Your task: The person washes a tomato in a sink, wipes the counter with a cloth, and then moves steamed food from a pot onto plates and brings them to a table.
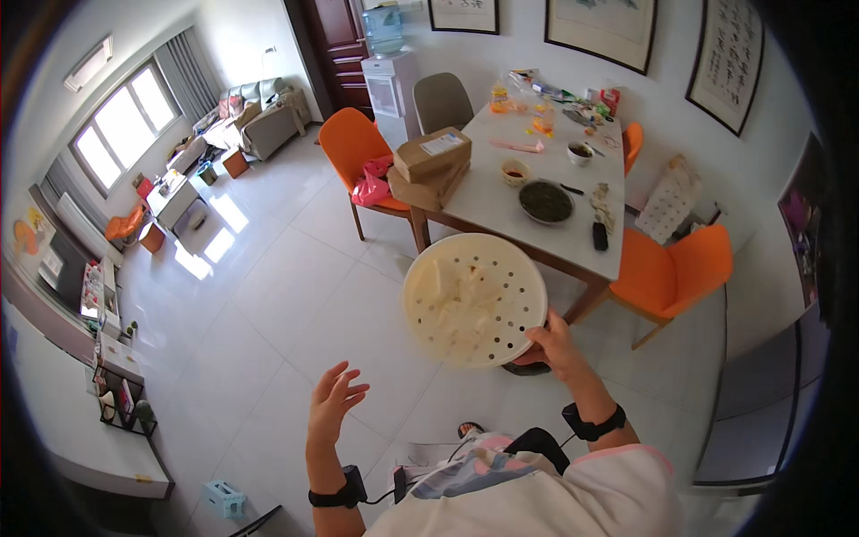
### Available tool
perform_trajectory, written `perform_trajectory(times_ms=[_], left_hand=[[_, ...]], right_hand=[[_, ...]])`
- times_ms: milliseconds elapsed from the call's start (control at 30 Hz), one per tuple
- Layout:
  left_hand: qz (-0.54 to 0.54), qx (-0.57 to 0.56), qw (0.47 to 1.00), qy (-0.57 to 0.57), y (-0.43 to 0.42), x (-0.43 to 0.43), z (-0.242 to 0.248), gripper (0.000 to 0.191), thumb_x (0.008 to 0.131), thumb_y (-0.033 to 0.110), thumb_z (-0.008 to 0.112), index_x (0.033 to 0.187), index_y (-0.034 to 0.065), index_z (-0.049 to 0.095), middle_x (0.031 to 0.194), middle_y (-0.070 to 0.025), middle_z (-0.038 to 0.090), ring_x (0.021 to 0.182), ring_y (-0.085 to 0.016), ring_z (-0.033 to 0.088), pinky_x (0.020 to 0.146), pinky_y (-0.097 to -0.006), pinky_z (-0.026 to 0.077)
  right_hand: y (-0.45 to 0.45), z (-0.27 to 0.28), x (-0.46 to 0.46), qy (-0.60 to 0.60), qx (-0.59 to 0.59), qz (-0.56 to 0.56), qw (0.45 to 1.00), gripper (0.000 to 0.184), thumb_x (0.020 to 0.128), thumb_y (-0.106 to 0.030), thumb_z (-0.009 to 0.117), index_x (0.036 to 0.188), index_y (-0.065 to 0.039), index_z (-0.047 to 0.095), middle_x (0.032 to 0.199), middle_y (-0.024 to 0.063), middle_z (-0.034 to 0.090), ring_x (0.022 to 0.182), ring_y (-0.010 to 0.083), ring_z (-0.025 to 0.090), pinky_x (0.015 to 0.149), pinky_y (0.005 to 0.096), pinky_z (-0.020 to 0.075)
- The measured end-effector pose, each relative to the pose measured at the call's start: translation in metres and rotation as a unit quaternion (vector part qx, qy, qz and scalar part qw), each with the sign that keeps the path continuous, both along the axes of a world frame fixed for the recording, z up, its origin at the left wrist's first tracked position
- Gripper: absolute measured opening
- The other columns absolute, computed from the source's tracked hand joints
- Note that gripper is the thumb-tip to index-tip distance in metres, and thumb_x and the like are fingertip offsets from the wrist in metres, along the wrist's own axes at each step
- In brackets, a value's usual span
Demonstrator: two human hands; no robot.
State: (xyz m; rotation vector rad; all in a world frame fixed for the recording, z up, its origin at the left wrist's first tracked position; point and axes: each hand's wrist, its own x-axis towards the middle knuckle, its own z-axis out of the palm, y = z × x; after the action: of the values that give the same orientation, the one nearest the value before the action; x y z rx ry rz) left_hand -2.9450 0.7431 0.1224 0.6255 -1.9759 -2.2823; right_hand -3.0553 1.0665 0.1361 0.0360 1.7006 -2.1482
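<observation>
My right hand [554, 344] grips the rim of a round cream plastic steamer tray [520, 275] pierced with small holes. Several pale, flattened pieces of food, perhaps dough, lie on the tray; I cannot tell exactly what they are. The tray is held out over the floor, just short of the dining table [463, 201]. My left hand [337, 388] hangs in the air to the left of the tray, apart from it, fingers spread and holding nothing. Each forearm wears a black strap with a small device.
On the table are a bowl of dark green filling [546, 201], a small bowl [514, 173], a white bowl [580, 154], a black object [599, 236] and cardboard boxes [433, 158]. Orange chairs [698, 268] flank it. A light blue step stool [224, 498] stands on the floor at lower left.
</observation>
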Motion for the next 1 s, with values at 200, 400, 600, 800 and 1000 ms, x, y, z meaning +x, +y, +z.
perform_trajectory(times_ms=[200, 400, 600, 800, 1000], left_hand=[[0.024, 0.064, 0.997, -0.024, -0.107, -0.079, -0.034, 0.037, 0.084, 0.018, 0.046, 0.114, -0.0033, 0.040, 0.100, -0.0158, 0.052, 0.082, -0.025, 0.057, 0.070, -0.0299, 0.048], [-0.084, 0.036, 0.996, -0.013, -0.197, -0.190, -0.039, 0.037, 0.085, 0.020, 0.045, 0.114, -0.0030, 0.040, 0.101, -0.0149, 0.052, 0.082, -0.020, 0.057, 0.072, -0.0277, 0.046], [-0.165, 0.022, 0.986, -0.021, -0.255, -0.285, -0.013, 0.036, 0.085, 0.020, 0.045, 0.113, -0.0023, 0.041, 0.100, -0.0145, 0.053, 0.082, -0.019, 0.057, 0.072, -0.0268, 0.045], [-0.234, 0.019, 0.972, -0.021, -0.276, -0.370, -0.010, 0.035, 0.084, 0.020, 0.045, 0.112, -0.0012, 0.043, 0.099, -0.0122, 0.054, 0.083, -0.017, 0.057, 0.072, -0.0257, 0.045], [-0.288, -0.011, 0.957, -0.019, -0.283, -0.475, -0.006, 0.037, 0.084, 0.022, 0.047, 0.113, -0.0005, 0.042, 0.100, -0.0112, 0.054, 0.084, -0.016, 0.056, 0.073, -0.0256, 0.044]], right_hand=[[-0.061, 0.013, -0.083, 0.040, -0.029, -0.117, 0.992, 0.054, 0.074, -0.014, 0.049, 0.121, -0.002, 0.026, 0.096, 0.0153, 0.054, 0.071, 0.0221, 0.061, 0.053, 0.0311, 0.0552], [-0.122, 0.026, -0.155, 0.084, -0.065, -0.269, 0.957, 0.040, 0.076, -0.010, 0.045, 0.113, -0.003, 0.032, 0.089, 0.0159, 0.055, 0.067, 0.0224, 0.061, 0.053, 0.0283, 0.0549], [-0.168, 0.041, -0.233, 0.066, -0.107, -0.403, 0.906, 0.030, 0.076, -0.011, 0.049, 0.103, -0.004, 0.038, 0.084, 0.0141, 0.054, 0.067, 0.0224, 0.059, 0.056, 0.0255, 0.0538], [-0.205, 0.053, -0.305, 0.109, -0.107, -0.435, 0.887, 0.031, 0.076, -0.013, 0.050, 0.102, -0.002, 0.037, 0.090, 0.0144, 0.051, 0.072, 0.0221, 0.059, 0.060, 0.0254, 0.0537], [-0.253, 0.038, -0.381, 0.126, -0.158, -0.475, 0.857, 0.039, 0.076, -0.008, 0.047, 0.111, 0.000, 0.031, 0.087, 0.0156, 0.053, 0.066, 0.0231, 0.060, 0.057, 0.0271, 0.0547]])
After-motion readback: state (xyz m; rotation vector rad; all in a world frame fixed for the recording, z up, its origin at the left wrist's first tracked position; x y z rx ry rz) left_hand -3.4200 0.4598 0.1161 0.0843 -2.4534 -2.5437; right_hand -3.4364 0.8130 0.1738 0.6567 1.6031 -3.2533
